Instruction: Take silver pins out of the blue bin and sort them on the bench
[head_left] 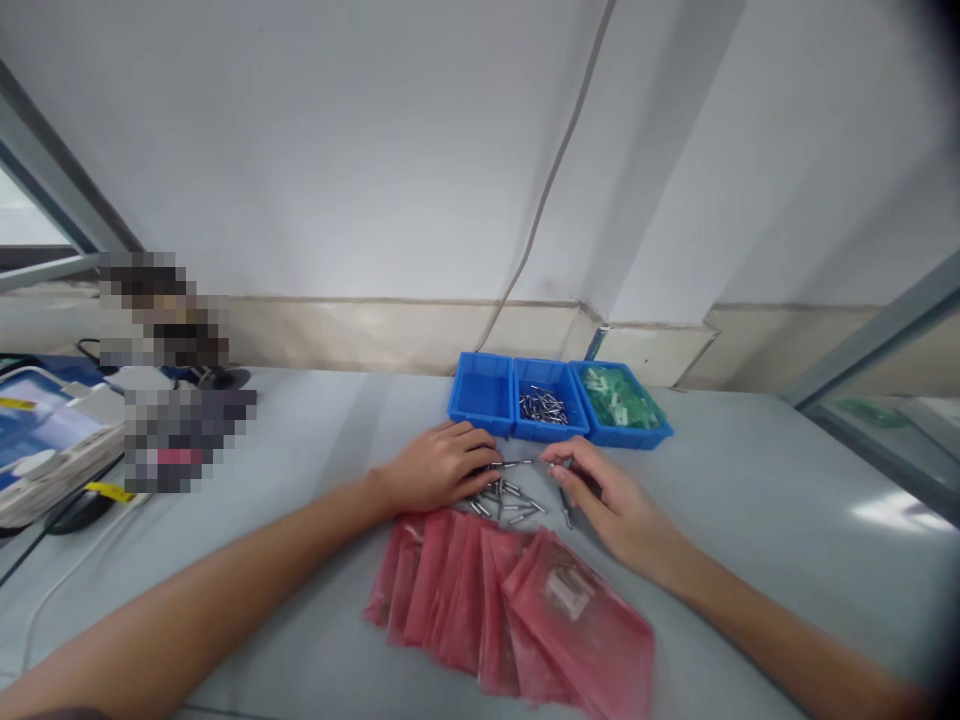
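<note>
Slim silver metal pins (534, 503) lie on the pale grey tabletop (750, 480). Your left hand (439, 468) covers some, its grip unclear; your right hand (613, 503), at three o'clock, pinches one. Translucent red plastic bags (459, 590) lie at six o'clock.

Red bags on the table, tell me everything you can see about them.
The red bags look like thin, translucent plastic, creased in places. Several lie overlapping in a fanned row on the grey table, on the wearer's side of the loose metal rods. The one at the right end lies on top, at a slant, with a pale rectangular patch showing; whether it is inside or on the surface is unclear. The left hand is close to their far edge; contact cannot be confirmed.
</note>
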